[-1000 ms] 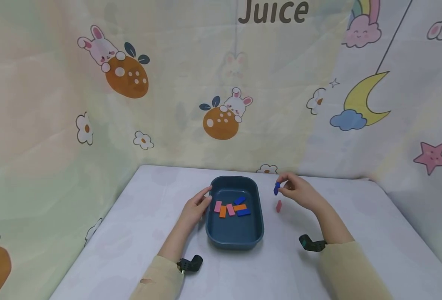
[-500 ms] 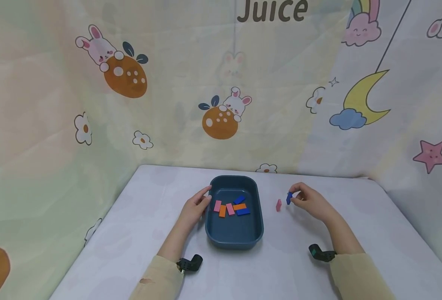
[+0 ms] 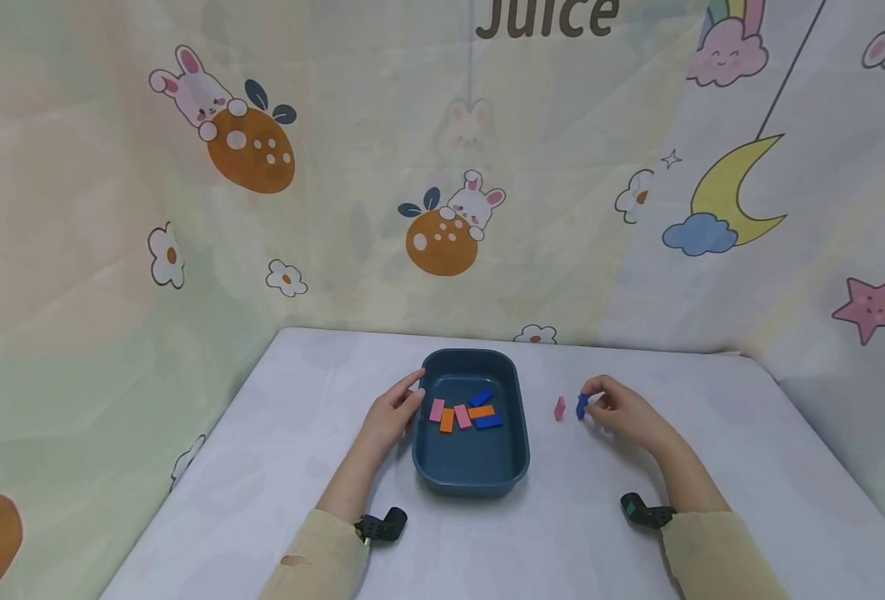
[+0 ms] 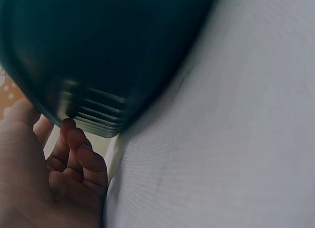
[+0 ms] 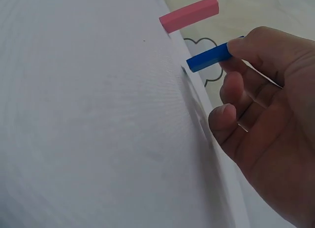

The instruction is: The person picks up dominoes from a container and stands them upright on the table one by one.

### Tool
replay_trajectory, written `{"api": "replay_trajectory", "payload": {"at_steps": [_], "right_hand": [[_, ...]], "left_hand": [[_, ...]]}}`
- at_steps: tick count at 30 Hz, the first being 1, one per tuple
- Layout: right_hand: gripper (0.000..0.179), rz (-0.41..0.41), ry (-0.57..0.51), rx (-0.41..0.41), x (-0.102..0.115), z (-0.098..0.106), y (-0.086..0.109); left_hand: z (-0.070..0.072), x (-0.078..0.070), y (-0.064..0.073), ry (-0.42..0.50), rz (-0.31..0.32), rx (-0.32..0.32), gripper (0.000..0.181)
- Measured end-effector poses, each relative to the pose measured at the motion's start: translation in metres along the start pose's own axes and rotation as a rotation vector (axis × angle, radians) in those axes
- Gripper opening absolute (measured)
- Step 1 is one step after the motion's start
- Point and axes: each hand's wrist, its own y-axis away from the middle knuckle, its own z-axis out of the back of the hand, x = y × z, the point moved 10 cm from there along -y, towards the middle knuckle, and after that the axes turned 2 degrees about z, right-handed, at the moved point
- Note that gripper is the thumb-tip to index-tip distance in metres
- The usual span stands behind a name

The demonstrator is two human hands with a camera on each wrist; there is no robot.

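My right hand [image 3: 628, 415] pinches a small blue domino-like block [image 5: 209, 57] between thumb and index finger, holding it upright low over the table. Just left of it a pink block [image 3: 559, 408] stands on end by itself. My left hand [image 3: 388, 417] rests against the left side of a dark blue-green rectangular tub [image 3: 471, 467], its fingertips at the rim and outer wall. Loosely bent left fingers [image 4: 93, 161] show beside the tub's wall in the left wrist view. Inside the tub lie several flat blocks, among them an orange block [image 3: 447, 420] and a blue block [image 3: 489, 422].
A white-covered table [image 3: 555, 533] extends around the tub. Behind it hangs a printed cloth backdrop [image 3: 352, 150] with rabbits, fruit and a moon, meeting the table's far edge.
My right hand has moved right and toward me with the blue block, then lowered it to the right of the standing pink one. My left hand and the tub have stayed put.
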Motion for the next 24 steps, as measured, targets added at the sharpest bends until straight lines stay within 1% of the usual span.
{"api": "replay_trajectory", "payload": {"at_steps": [4, 10, 17, 20, 24], "right_hand": [[0.026, -0.010, 0.005, 0.008, -0.0043, -0.0025, -0.0005], [0.027, 0.010, -0.001, 0.010, -0.0068, -0.0040, -0.0006], [0.030, -0.002, -0.026, 0.010, -0.0100, -0.0045, -0.0006], [0.031, 0.001, -0.026, 0.012, -0.0095, -0.0045, -0.0001], [0.033, -0.019, -0.017, 0.015, -0.0104, -0.0046, 0.0010]], "left_hand": [[0.0000, 0.0004, 0.0002, 0.005, -0.001, -0.003, 0.040], [0.0003, 0.0007, 0.0001, 0.006, -0.003, -0.004, 0.039], [0.0007, 0.0009, -0.0005, 0.005, 0.001, -0.004, 0.039], [0.0005, 0.0009, -0.0005, 0.001, 0.000, -0.003, 0.039], [-0.0001, 0.0008, -0.0006, 0.004, 0.000, -0.002, 0.039]]}}
